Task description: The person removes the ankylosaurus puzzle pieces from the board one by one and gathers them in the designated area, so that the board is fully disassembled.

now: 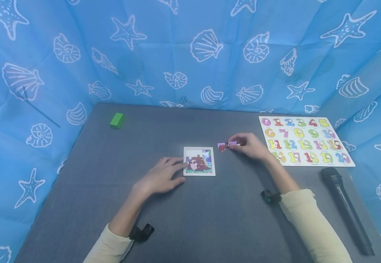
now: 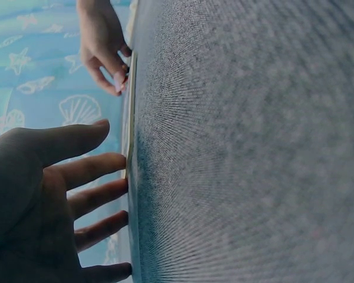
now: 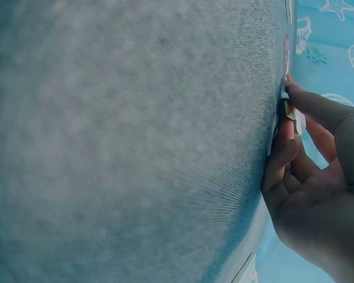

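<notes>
Head view: right hand (image 1: 250,147) pinches piece (image 1: 233,143), right of centre; left hand (image 1: 164,176), fingers spread, touches puzzle (image 1: 201,164), mid-frame. Likely pick-up step; next move probably calls for aligning piece with gap (image 1: 194,153).

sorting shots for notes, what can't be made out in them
Held puzzle piece: head view, its picture partly hidden by the right grip.
Puzzle tray, left rim: head view, partly covered by the left grip; in left wrist view its picture is unreadable, seen nearly edge-on.
Number board: head view, captions too small to read.
Right sleeve, left sleeve: head view, cut off by the bottom edge.
</notes>
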Tool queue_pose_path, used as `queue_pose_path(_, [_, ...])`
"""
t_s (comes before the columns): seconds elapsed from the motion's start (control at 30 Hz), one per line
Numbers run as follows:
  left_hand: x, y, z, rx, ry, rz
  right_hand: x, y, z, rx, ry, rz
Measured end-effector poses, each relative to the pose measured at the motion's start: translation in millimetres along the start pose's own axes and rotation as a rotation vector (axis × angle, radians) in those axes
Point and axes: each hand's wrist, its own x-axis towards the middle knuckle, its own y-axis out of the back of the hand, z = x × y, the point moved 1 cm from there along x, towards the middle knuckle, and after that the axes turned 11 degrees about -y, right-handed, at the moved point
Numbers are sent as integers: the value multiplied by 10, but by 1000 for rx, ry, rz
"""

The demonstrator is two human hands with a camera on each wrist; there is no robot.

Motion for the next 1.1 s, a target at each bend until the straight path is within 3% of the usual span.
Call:
queue_pose_path(0.7, [-3,-9,8,6,-1,3,-2,-18,-27,-67,-18,52])
queue_pose_path(1.1, [0,2,4,-6,-3,2,5,-2,-52,-27,-22,65])
